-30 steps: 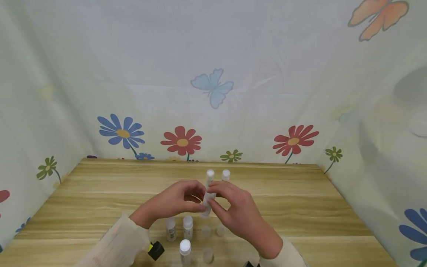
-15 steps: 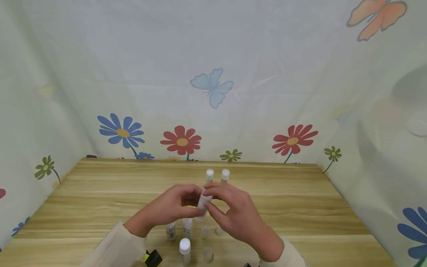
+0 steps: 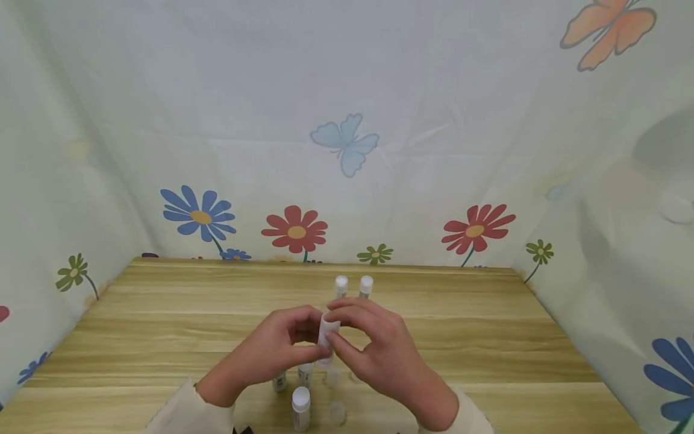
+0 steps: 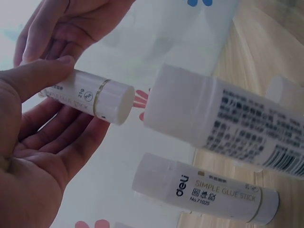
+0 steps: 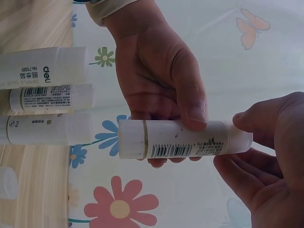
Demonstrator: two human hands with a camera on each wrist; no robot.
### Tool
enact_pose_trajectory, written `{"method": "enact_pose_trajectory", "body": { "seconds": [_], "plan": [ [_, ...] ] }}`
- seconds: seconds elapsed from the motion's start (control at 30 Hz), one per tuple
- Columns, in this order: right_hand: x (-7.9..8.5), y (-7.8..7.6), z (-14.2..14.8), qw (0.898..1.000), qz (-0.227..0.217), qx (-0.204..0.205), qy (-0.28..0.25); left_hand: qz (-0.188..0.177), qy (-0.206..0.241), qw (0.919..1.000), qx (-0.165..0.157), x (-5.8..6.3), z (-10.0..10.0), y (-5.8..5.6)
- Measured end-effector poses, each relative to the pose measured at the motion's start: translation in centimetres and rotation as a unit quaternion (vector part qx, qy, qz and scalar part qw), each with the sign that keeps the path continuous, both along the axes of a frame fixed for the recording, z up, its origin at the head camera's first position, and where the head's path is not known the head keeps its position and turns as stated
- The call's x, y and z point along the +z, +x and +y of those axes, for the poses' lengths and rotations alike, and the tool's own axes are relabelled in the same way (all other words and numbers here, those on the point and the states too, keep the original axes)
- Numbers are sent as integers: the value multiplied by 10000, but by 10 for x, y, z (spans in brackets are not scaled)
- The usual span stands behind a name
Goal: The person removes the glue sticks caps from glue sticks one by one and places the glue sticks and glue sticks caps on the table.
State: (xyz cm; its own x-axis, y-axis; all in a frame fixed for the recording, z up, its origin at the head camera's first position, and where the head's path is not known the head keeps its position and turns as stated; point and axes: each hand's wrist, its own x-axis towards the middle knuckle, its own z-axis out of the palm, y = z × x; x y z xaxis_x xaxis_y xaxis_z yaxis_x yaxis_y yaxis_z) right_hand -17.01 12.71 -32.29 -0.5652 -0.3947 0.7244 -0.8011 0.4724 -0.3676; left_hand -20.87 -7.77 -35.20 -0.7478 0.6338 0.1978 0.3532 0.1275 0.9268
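A white glue stick [image 3: 328, 335] with a gold ring and barcode is held between both hands, above the wooden table. My left hand [image 3: 279, 340] grips its body, thumb on one side and fingers on the other. My right hand [image 3: 374, 346] pinches its upper end between thumb and fingertips. In the right wrist view the held glue stick [image 5: 175, 137] lies crosswise in the picture; the fingers partly cover its far end. A standing glue stick [image 3: 300, 408] is below the hands, with two more glue sticks [image 4: 204, 187] near the left hand.
Two white-capped glue sticks [image 3: 366, 286] stand behind the right hand. Small translucent round pieces [image 3: 337, 413] lie on the wooden table [image 3: 461, 325] below the hands, partly hidden. A flowered curtain [image 3: 379, 199] surrounds the table at the back and sides.
Both hands have shifted slightly left with the glue stick, which has dropped a little and turned more upright. The right hand's fingers have moved to its upper end.
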Motion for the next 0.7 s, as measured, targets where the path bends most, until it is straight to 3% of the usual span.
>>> {"method": "enact_pose_trajectory", "body": {
  "seconds": [0.2, 0.33, 0.5, 0.7],
  "plan": [
    [3, 3, -4, 9996, 9, -239, -150, 72, 14, 9978, 662, 1, 3, 11],
    [4, 5, -5, 9991, -172, -352, -179, 48, 48, 9969, 787, 0, 5, 14],
    [5, 6, -4, 9992, -242, -247, -188, 49, 108, 9981, 602, -3, 4, 15],
    [7, 7, -2, 9991, -285, 203, -260, 76, 237, 9997, 37, -5, 0, 14]
  ]
}}
